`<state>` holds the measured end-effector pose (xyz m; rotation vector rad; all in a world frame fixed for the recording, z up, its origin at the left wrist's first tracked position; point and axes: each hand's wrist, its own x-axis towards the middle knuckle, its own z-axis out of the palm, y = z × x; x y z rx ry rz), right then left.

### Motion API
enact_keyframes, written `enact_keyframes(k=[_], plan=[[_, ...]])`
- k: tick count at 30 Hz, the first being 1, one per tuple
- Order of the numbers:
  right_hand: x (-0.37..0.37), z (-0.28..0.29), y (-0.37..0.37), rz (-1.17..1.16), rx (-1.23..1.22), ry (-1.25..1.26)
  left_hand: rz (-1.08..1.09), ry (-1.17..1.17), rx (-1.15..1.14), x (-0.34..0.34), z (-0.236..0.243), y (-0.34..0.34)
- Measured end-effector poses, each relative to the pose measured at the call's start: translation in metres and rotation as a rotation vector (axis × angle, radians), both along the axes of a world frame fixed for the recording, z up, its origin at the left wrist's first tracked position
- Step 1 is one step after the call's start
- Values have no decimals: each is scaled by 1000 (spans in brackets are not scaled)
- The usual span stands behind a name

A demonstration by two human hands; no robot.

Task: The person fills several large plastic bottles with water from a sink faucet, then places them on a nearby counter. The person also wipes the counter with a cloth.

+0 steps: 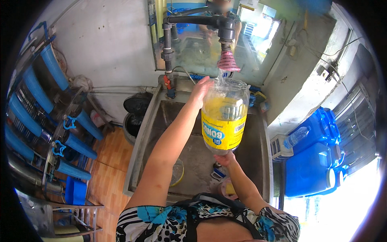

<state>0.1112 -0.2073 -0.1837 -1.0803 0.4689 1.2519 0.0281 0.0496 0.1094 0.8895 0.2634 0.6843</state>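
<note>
A large clear plastic bottle (225,113) with a yellow label is tilted over the metal sink (189,141), its printing upside down. My left hand (200,92) is closed on the bottle's upper left side. Under the lower end, my right hand (224,159) grips it from below. A pink-wrapped spout (228,61) hangs just above the bottle, and clear water runs down from it at the bottle's far end. Whether the water goes inside, I cannot tell. In the sink lie a blue-and-white brush (218,174) and a pink tub (225,189) holding something yellow.
Dark pipes (167,38) with a red valve handle (167,82) rise behind the sink before a mirror (193,52). Blue jugs (308,165) and a small clear bottle (296,137) stand right. Left are a black bin (131,128) and a rack of blue cylinders (54,66).
</note>
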Motion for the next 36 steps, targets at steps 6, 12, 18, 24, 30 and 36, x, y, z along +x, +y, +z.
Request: enact_keyframes(k=[6, 12, 18, 24, 30, 36], plan=[[-18, 23, 1, -34, 183, 79, 153, 8, 20, 2, -22, 23], [-29, 53, 2, -206, 432, 70, 100, -275, -310, -57, -76, 38], [-11, 29, 28, -337, 530, 72, 93, -278, -406, -82, -121, -2], [15, 6, 11, -489, 244, 14, 53, -172, -551, -90, -100, 17], [56, 57, -35, -717, 260, -399, -120, 315, -66, -119, -81, 60], [67, 171, -38, -879, 269, -947, -299, 428, -231, -130, -125, 53]])
